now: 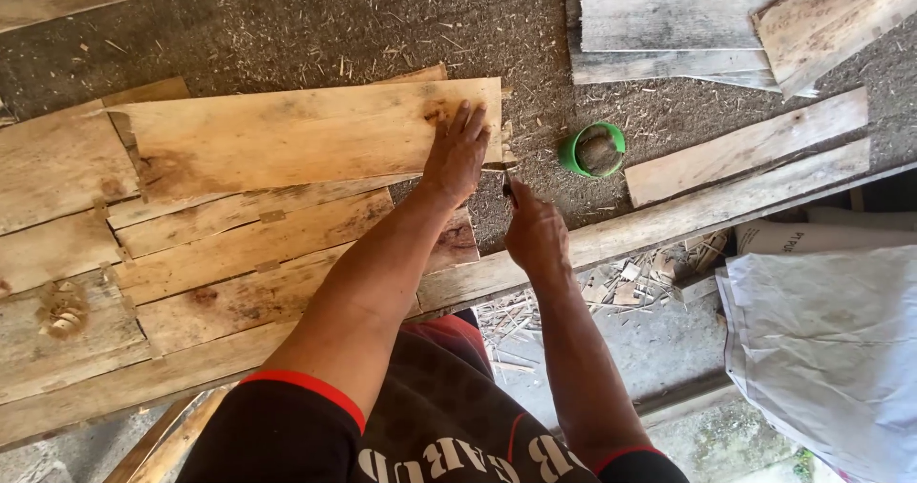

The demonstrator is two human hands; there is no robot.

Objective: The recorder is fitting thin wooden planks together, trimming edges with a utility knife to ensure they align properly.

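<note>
My left hand [457,151] lies flat, fingers spread, on the right end of a thin wooden veneer sheet [296,137] that tops a stack of similar sheets [220,244]. My right hand [535,232] is closed around a small dark tool [508,188] whose tip pokes up just right of the sheet's edge; what kind of tool it is I cannot tell. Both hands are close together over a rough, sawdust-covered work surface [315,24].
A small green cup [594,149] stands on the surface right of my hands. Loose planks [745,146] and more sheets [669,15] lie at the right and top right. White sacks [821,340] and wood scraps [630,282] sit below the table edge.
</note>
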